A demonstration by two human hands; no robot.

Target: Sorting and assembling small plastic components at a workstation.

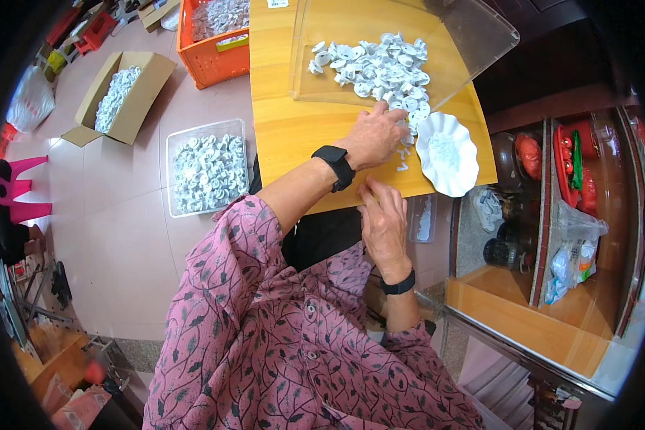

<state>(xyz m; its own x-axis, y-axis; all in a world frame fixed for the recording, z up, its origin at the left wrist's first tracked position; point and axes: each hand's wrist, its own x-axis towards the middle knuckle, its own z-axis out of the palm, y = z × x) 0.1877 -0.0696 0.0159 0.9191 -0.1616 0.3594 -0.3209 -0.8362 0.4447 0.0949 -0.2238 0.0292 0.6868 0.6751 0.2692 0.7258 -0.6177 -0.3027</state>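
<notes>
Work is appearing partway along: white plastic pieces, too crowded for counting, are lying unhandled in one clear tray on one table and trailing past its near edge, while one clear bin and one cardboard box on the floor are holding many more, finished or not being impossible to tell. Left hand is reaching into the trail, fingers bunched narrow; right hand is curling at the table edge, neither showing any grip clearly, beside one scalloped dish.

Passage over tabletop at left; scalloped dish blocks right, heaped white parts ahead.
</notes>
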